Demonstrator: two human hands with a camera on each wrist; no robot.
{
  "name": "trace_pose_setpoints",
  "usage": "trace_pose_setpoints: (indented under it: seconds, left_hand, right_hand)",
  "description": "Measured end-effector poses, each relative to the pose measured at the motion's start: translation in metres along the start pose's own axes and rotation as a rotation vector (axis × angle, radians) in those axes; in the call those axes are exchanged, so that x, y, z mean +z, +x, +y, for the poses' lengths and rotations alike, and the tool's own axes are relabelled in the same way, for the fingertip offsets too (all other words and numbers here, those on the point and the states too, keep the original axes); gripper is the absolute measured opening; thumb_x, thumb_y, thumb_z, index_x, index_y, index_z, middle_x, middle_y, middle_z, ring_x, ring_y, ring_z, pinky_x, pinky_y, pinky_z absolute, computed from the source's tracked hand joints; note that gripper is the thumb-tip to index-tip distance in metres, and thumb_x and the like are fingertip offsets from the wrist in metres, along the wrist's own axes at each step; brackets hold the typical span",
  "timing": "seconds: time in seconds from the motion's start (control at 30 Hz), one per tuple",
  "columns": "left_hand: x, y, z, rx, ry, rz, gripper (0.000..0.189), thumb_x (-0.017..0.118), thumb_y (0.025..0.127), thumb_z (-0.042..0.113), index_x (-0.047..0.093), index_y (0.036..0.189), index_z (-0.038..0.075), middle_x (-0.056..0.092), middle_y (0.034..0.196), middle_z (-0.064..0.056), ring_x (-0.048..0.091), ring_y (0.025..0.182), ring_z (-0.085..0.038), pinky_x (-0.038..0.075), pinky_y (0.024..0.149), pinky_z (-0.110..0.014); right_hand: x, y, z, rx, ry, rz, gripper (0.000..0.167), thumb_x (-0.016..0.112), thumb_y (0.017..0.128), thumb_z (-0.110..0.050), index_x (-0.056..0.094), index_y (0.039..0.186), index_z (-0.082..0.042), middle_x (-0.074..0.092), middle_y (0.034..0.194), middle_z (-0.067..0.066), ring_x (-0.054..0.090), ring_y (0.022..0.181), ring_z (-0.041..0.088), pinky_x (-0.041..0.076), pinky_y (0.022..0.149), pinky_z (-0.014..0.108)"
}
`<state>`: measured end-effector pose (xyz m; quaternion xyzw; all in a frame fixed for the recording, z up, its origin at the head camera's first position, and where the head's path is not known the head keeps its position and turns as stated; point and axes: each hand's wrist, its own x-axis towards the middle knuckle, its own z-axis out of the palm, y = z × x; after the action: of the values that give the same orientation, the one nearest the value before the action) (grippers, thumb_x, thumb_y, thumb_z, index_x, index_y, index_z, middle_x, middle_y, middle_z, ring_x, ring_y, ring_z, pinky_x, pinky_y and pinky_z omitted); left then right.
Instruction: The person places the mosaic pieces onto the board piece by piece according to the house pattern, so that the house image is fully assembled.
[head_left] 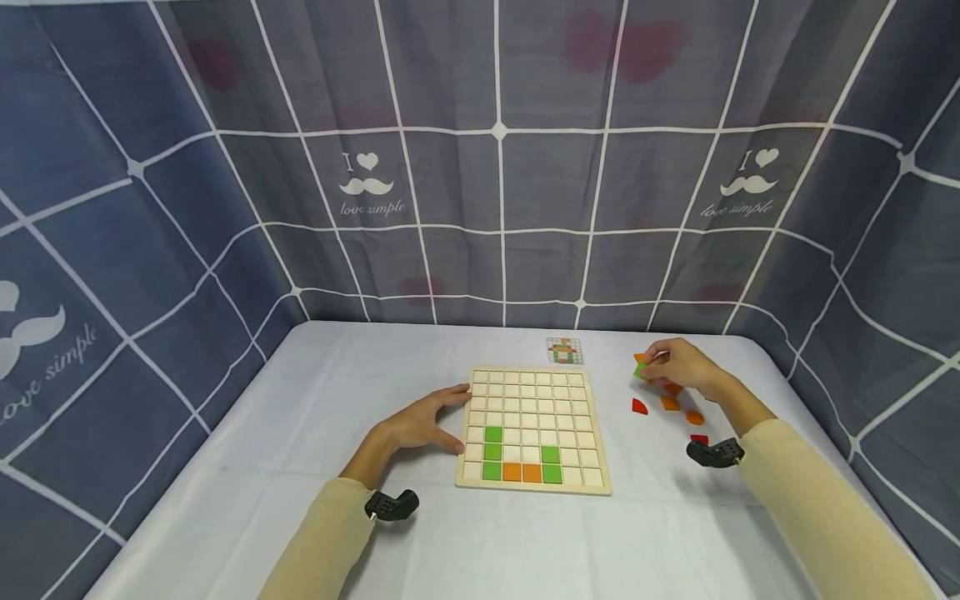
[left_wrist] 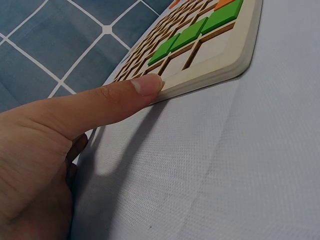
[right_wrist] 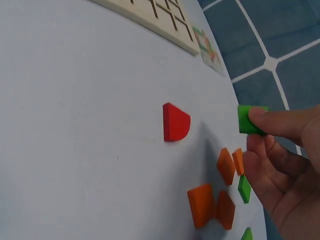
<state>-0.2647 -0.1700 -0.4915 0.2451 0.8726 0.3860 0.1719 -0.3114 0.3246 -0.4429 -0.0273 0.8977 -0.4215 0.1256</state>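
A wooden grid board (head_left: 533,492) lies flat on the white table, holding several green tiles (head_left: 492,452) and two orange tiles (head_left: 522,472) in its lower rows. My left hand (head_left: 420,422) rests at the board's left edge with fingers spread; in the left wrist view the thumb (left_wrist: 147,86) touches the rim. To the right of the board, my right hand (head_left: 686,367) pinches a green square tile (right_wrist: 244,120) between thumb and fingers, raised above the table in the right wrist view. Loose orange tiles (right_wrist: 202,205) and a red quarter-round piece (right_wrist: 175,122) lie below it.
A small printed pattern card (head_left: 564,350) lies behind the board's upper right corner. More loose pieces, including an orange round one (head_left: 694,417) and a red one (head_left: 699,438), lie near the right forearm. A grey checked curtain (head_left: 450,183) surrounds the table's back and sides.
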Motion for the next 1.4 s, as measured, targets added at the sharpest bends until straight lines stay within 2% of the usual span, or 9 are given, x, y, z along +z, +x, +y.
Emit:
trace_pose_setpoints:
  seconds: [0.2,0.33,0.47,0.67,0.93,1.03,1.2,1.4]
  left_hand:
    - [-0.001,-0.001,-0.001,0.01,-0.007,0.0,0.102,0.096,0.072,0.027,0.043,0.158,0.011,0.025,0.169,0.003,0.015,0.156,-0.027,0.014,0.123,-0.054]
    - [-0.001,0.0,-0.002,0.011,-0.013,0.002,0.102,0.096,0.072,0.027,0.044,0.158,0.011,0.025,0.169,0.003,0.015,0.156,-0.026,0.013,0.124,-0.053]
    - [0.001,0.003,-0.001,0.017,0.001,-0.009,0.103,0.096,0.073,0.03,0.042,0.159,0.012,0.025,0.169,0.003,0.015,0.156,-0.027,0.014,0.124,-0.054]
    - [0.001,0.006,0.001,0.03,0.008,-0.013,0.103,0.095,0.074,0.031,0.041,0.16,0.013,0.025,0.169,0.002,0.015,0.156,-0.027,0.014,0.124,-0.053]
    - [-0.001,0.002,-0.003,0.022,0.006,-0.001,0.103,0.096,0.073,0.029,0.043,0.159,0.011,0.026,0.169,0.001,0.016,0.156,-0.027,0.015,0.124,-0.053]
    - [0.0,0.002,-0.004,0.028,0.005,0.0,0.103,0.096,0.073,0.029,0.042,0.159,0.01,0.026,0.169,-0.001,0.017,0.156,-0.029,0.015,0.123,-0.055]
    - [0.001,0.001,-0.004,0.027,0.001,0.005,0.103,0.096,0.073,0.029,0.042,0.158,0.009,0.026,0.169,-0.001,0.016,0.156,-0.03,0.015,0.123,-0.055]
    - [0.0,0.002,-0.002,0.027,-0.004,0.003,0.104,0.096,0.072,0.029,0.042,0.159,0.009,0.026,0.169,-0.002,0.016,0.156,-0.03,0.015,0.123,-0.055]
  right_hand:
    - [0.011,-0.003,-0.019,-0.089,-0.016,-0.181,0.021,0.077,0.094,-0.015,0.066,0.104,-0.001,0.069,0.094,0.013,0.064,0.085,0.033,0.058,0.074,0.038]
    - [0.025,-0.007,-0.033,-0.156,0.001,-0.298,0.014,0.075,0.095,-0.01,0.068,0.102,0.001,0.07,0.091,0.013,0.067,0.085,0.032,0.061,0.079,0.04]
    - [0.041,-0.013,-0.041,-0.218,0.027,-0.354,0.012,0.074,0.095,-0.008,0.069,0.1,0.002,0.07,0.089,0.012,0.068,0.082,0.029,0.061,0.077,0.041]
    - [0.069,-0.017,-0.051,-0.298,0.063,-0.396,0.011,0.073,0.095,-0.007,0.069,0.1,0.002,0.071,0.091,0.011,0.069,0.081,0.025,0.062,0.076,0.04]
    - [0.107,-0.013,-0.061,-0.344,0.112,-0.401,0.009,0.075,0.095,-0.009,0.073,0.1,-0.002,0.071,0.086,0.011,0.066,0.076,0.024,0.058,0.069,0.034]
    - [0.119,-0.015,-0.064,-0.37,0.094,-0.41,0.007,0.075,0.094,-0.007,0.073,0.099,-0.002,0.072,0.085,0.009,0.066,0.074,0.022,0.058,0.066,0.031]
    - [0.133,-0.019,-0.064,-0.459,-0.029,-0.367,0.003,0.077,0.092,-0.006,0.075,0.094,-0.005,0.07,0.078,0.0,0.06,0.067,0.013,0.051,0.06,0.024]
    - [0.142,-0.019,-0.061,-0.616,-0.192,-0.263,0.004,0.079,0.091,-0.008,0.08,0.092,-0.011,0.071,0.083,-0.011,0.06,0.073,0.006,0.053,0.066,0.025]
